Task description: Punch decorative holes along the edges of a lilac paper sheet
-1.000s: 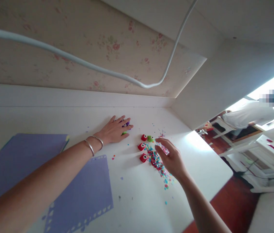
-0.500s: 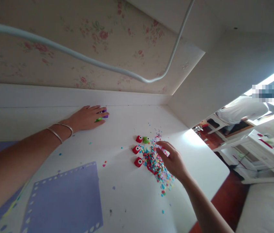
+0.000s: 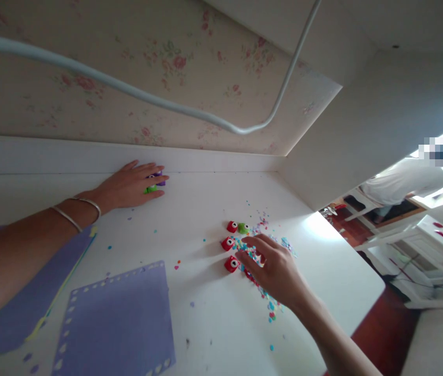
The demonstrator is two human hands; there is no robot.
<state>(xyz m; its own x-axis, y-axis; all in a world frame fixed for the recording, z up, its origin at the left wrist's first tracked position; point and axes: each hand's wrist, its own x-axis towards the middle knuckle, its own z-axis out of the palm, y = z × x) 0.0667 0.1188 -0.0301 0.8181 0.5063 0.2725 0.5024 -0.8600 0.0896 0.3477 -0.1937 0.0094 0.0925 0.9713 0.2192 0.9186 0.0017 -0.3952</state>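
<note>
Head view is showing, nearest, a purple sheet point(image 3: 117, 318) with punched edges lying on the white table point(image 3: 206, 313), and a second purple sheet point(image 3: 21, 303) lying just to its left; further in, the right hand point(image 3: 274, 269) is now lying flat, fingers spread and closed on nothing, over the pile of coloured confetti point(image 3: 266, 300), where a second ago it was hovering above it with fingers curled; that is suggesting the hand is now pressing or gathering the scraps rather than dropping them; three red punches point(image 3: 231, 243) and a green punch point(image 3: 243, 228) are sitting just beside its fingertips, untouched; farther still, the left hand point(image 3: 129, 185) is lying near the back edge of the table, fingers together over a small purple and green punch point(image 3: 154, 184), having slid it leftwards, well apart from the others; beyond, a white cable point(image 3: 190, 112) is hanging across the floral wall; a person in white is sitting far right.
</note>
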